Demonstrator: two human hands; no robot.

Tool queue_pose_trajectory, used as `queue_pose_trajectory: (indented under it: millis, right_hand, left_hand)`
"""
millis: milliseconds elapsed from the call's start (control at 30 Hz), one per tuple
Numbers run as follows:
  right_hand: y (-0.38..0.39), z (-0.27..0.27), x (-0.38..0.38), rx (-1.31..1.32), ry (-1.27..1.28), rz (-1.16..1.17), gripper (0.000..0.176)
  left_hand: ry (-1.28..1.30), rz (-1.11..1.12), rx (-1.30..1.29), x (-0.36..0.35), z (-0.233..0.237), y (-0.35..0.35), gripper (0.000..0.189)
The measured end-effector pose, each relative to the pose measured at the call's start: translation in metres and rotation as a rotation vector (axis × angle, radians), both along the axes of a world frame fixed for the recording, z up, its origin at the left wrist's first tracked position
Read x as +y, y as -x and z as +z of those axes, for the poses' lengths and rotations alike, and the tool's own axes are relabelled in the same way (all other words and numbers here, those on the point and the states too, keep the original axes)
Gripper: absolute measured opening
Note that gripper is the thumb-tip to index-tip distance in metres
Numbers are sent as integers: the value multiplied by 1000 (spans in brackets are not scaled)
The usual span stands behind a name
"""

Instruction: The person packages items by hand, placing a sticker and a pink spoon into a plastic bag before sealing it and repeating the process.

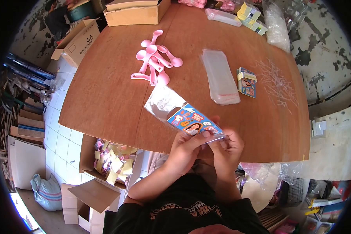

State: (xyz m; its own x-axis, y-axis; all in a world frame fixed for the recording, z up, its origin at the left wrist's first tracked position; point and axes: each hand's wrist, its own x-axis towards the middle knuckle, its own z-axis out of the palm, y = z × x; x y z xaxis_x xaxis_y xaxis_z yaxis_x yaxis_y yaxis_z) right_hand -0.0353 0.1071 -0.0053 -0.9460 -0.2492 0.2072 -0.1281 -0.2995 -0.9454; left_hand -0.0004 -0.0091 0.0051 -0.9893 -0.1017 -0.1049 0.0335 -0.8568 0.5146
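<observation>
Near the table's front edge, my left hand pinches the lower side of a blue printed card. My right hand grips the same card's right end, fingers closed around the corner. A clear plastic bag stretches from the card toward the upper left; the card seems to be inside it, at least in part. Beyond the bag lies a pile of pink plastic spoons. Right of centre is a stack of clear plastic bags, and beside it a banded stack of blue cards.
Thin clear strands lie scattered at the table's right. An open cardboard box and wrapped packs stand along the far edge. Below the left front edge is a box of yellow tags and pink items.
</observation>
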Motion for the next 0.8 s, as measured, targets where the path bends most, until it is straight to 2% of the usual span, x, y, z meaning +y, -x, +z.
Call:
queue_pose_trajectory:
  millis: [67, 167, 300, 433, 500, 600, 733, 800]
  right_hand:
    - [0, 4, 3, -72, 42, 68, 16]
    - [1, 0, 4, -182, 130, 205, 14]
    - [2, 1, 0, -211, 193, 317, 12]
    - [-1, 5, -6, -207, 131, 207, 13]
    - [-1, -2, -6, -118, 104, 152, 14]
    - [-3, 0, -5, -104, 131, 172, 15]
    - [-4, 1, -6, -78, 157, 230, 15]
    - [-7, 8, -9, -138, 115, 153, 16]
  left_hand:
    - [3, 12, 23, -2, 0, 1, 32]
    - [-107, 264, 122, -7, 11, 10, 34]
    - [-209, 290, 66, -17, 14, 13, 38]
    - [-169, 234, 69, -15, 16, 11, 42]
    - [-121, 209, 59, -14, 16, 10, 44]
    - [-131, 215, 57, -14, 14, 11, 44]
    - [-197, 294, 60, -17, 12, 13, 35]
    - [-198, 301, 61, -17, 13, 12, 33]
